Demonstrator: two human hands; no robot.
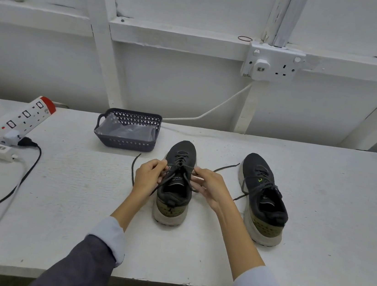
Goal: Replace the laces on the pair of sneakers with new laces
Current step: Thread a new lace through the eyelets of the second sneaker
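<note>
Table: a white work table (pixel 216 254) runs across the view, against a white panelled wall.
Left shoe: a dark sneaker (pixel 175 184) with a pale sole stands upright near the middle of the table, heel toward the person, toe pointing away.
Right shoe: a second matching sneaker (pixel 263 198) stands to the right of the first, well apart from it, also heel toward the person, its lace threaded and lying loose across the tongue.
Left hand: the left hand (pixel 148 176) sits at the left side of the middle shoe, fingers pinched together on the dark lace (pixel 180 166) near the upper eyelets.
Right hand: the right hand (pixel 208 185) sits at the right side of the same shoe, fingers closed on the other part of that lace.
Lace run: between the two hands the lace is pulled into a straight line across the top of the shoe.
Loose ends: one end trails on the table to the left of the left hand, another lies toward the right, between the two shoes.
Basket: a dark perforated basket (pixel 127 143) holding clear plastic stands behind and left of the middle shoe.
Power strip: a white power strip (pixel 15 122) lies at the far left with plugs in it and cables running off the table's front edge.
Wall socket: a white double socket (pixel 273 64) is fixed on the wall above the shoes, with a cord dropping to the table.
Sleeves: dark sleeves with pale cuffs are rolled back on both forearms.
</note>
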